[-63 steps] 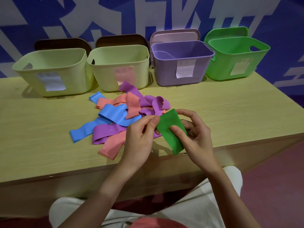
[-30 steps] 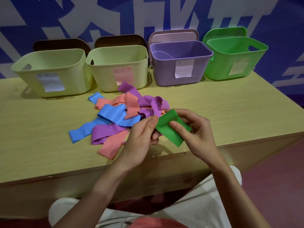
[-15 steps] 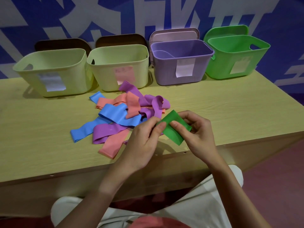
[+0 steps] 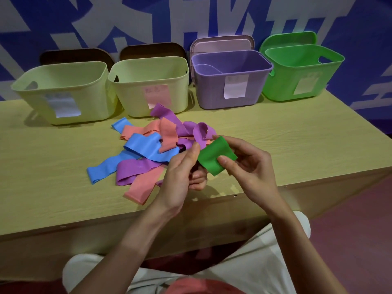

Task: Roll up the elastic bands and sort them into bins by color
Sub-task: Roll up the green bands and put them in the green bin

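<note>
Head view, left to right: 4 bins stand in a row along the back of the counter (image 4: 297, 132). The left yellow-green bin (image 4: 63, 92) carries a pale paper label, and the second yellow-green bin (image 4: 148, 85) just beside it carries a pink label. Next comes the purple bin (image 4: 231, 81) with a white label, then the green bin (image 4: 301, 71) at the far right with a pale label. A lid leans upright behind each bin.

In front of the 2 yellow-green bins lies the pile of bands (image 4: 152, 149), blue, purple and salmon strips overlapping one another flat on the counter, with 1 purple strip curled up at the pile's right edge.

Just right of the pile, above the counter's near edge, both hands hold the green band (image 4: 214, 158), which is folded into a short, thick piece. The left hand (image 4: 182, 172) has its grip closed on the band's left edge, thumb on top and fingers curled beneath. The right hand (image 4: 248, 164) pinches the band's right side, thumb pressed on the near face and fingers wrapped behind it. The band is clear of the counter, well short of the green bin.
</note>
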Motion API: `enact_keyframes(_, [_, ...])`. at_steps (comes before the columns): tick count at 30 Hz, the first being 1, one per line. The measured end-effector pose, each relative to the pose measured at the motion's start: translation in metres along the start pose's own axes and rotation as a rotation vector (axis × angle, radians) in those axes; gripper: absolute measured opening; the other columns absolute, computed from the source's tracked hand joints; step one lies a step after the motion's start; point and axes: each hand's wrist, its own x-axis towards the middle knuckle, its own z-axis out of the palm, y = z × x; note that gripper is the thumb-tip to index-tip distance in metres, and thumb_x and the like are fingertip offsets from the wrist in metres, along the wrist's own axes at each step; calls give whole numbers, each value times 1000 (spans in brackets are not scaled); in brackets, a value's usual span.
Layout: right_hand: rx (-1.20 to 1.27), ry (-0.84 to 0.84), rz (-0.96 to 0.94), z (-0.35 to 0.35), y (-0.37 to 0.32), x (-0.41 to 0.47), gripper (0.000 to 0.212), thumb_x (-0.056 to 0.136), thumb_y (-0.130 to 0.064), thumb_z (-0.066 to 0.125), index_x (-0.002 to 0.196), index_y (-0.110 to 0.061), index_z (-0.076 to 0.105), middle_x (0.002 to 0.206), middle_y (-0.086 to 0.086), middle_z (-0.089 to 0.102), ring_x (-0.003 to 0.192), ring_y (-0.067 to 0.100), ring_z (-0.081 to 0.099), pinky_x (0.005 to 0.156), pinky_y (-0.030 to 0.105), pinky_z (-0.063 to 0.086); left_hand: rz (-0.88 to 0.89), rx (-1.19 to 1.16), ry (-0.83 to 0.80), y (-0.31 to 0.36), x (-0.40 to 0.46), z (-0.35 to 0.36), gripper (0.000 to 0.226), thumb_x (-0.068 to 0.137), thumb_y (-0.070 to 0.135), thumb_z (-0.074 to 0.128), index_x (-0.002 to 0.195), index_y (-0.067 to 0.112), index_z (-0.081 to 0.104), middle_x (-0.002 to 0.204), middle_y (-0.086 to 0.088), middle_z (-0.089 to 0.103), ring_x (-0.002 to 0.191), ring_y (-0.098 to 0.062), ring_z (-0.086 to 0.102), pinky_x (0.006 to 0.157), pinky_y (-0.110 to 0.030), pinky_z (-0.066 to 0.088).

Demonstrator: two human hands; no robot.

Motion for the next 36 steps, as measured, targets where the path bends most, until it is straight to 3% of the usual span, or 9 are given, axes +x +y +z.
enact_keyframes(3, [-30,-14,13,-3,1,0,29,84,2,63,109,-13,63,88,-16,69,76,-3,61,69,11,45,-15,83,-42,1,1,-2,44,98,33,40,66,5,44,47,4,28,41,-7,22,42,-18,18])
enact_keyframes(8, [-82,-12,44,-6,3,-1,22,84,-8,65,104,-14,66,91,-10,72,82,2,65,73,16,48,-75,235,-48,3,2,-4,45,101,28,32,67,4,47,47,6,39,42,-7,28,42,-20,22])
enact_keyframes(13, [-114,17,63,-9,6,-1,20,82,-11,67,101,-17,68,89,-7,72,80,5,65,72,19,51,175,511,-15,-7,1,-12,32,95,44,46,75,21,53,61,8,45,55,-6,40,53,-22,34])
enact_keyframes(18, [-82,34,93,-9,4,1,19,79,-8,72,98,-9,69,78,-11,71,66,0,61,62,14,47,291,797,-38,-6,2,-19,32,91,45,49,82,16,58,64,5,48,59,-9,45,55,-28,36])
enact_keyframes(22, [-20,30,102,-11,4,2,29,74,-13,71,101,-3,68,79,1,72,62,9,63,61,16,49,292,805,-17,-6,2,-14,24,96,31,44,72,30,51,60,14,48,59,0,48,56,-15,32])
enact_keyframes(25, [14,-18,127,-16,1,3,37,75,-10,71,112,-6,66,81,12,70,67,15,66,64,18,51,267,795,-43,-9,2,-15,33,98,33,38,71,18,51,61,11,47,58,-4,44,56,-18,33])
enact_keyframes(28, [8,-96,129,-22,-1,5,42,78,-7,68,119,-2,61,76,9,66,67,14,65,63,20,51,216,739,-85,-10,5,-17,45,98,36,34,76,3,54,60,7,46,53,-4,39,54,-20,31])
enact_keyframes(32, [-141,-163,71,-30,-4,11,37,81,-8,71,117,-12,64,82,3,64,71,10,59,63,19,47,129,624,-133,-6,8,-16,54,100,38,35,80,-7,56,56,9,48,51,-3,40,54,-18,34])
enact_keyframes(36, [-380,-238,-54,-40,-10,17,31,83,-20,73,113,-16,68,102,4,61,89,16,59,70,21,49,11,493,-163,4,14,-13,47,99,35,37,68,3,53,48,7,46,44,-5,38,47,-15,33])
